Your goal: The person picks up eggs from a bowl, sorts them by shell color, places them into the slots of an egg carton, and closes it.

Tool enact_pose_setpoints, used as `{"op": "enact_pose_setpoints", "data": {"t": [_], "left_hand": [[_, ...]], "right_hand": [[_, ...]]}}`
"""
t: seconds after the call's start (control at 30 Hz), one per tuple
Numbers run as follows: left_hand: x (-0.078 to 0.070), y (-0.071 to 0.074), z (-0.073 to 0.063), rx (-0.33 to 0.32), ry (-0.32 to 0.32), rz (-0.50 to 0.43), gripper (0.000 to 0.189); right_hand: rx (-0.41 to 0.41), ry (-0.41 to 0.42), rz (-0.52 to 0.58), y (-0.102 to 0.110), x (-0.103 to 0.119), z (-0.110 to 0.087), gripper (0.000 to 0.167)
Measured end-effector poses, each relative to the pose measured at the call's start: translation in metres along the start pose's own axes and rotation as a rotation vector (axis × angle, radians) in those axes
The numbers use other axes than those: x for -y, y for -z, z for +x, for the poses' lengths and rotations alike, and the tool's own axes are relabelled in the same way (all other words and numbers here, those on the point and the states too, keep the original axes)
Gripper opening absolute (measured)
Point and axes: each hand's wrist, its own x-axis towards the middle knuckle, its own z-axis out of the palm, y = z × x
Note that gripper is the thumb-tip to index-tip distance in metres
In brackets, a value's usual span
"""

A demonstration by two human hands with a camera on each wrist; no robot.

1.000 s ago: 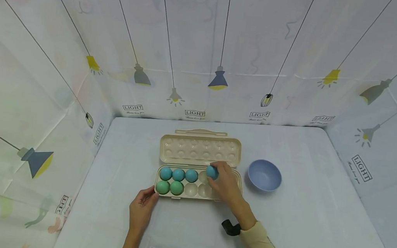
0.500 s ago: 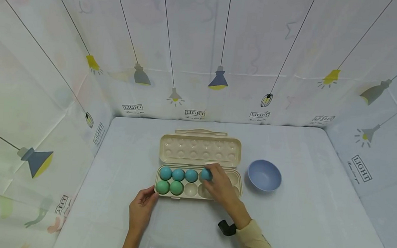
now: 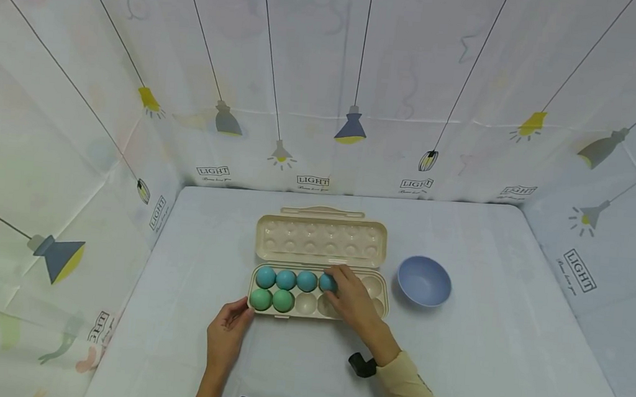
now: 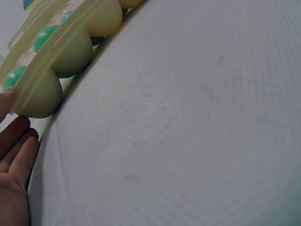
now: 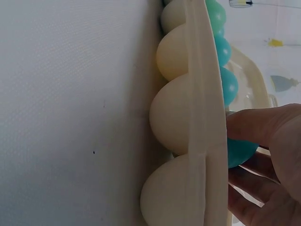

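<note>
An egg carton [image 3: 296, 316] lies opened on the table, its lid [image 3: 320, 240] folded back. In its far row sit three blue balls [image 3: 286, 279]; the near row has two green balls [image 3: 283, 301] at the left end. With thumb and fingers, my right hand [image 3: 356, 301] holds another blue ball [image 5: 242, 151] down in the fourth far cup, beside the other blue ones. At the carton's near left corner, my left hand [image 3: 225, 334] grips the rim, its thumb on the edge and fingers lower, as the left wrist view shows.
A blue bowl [image 3: 424, 281] stands to the right of the carton. The white-covered table [image 3: 486, 336] meets a patterned cloth wall [image 3: 317, 142] behind and at both sides. Dark wrist devices [image 3: 362, 365] sit on both wrists.
My right hand has moved left and lowered the blue ball into the fourth far cup. The left hand stays at the carton corner.
</note>
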Motion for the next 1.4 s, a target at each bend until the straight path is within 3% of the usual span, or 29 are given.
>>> {"op": "enact_pose_setpoints", "data": {"t": [0.9,1.4], "left_hand": [[0.0,-0.001,0.0,-0.005,-0.009,-0.014,0.036],[-0.001,-0.001,0.0,0.0,-0.011,-0.024,0.036]], "right_hand": [[0.016,0.028,-0.058,-0.007,-0.008,0.001,0.043],[0.091,-0.069,-0.072,0.009,-0.004,0.005,0.04]]}}
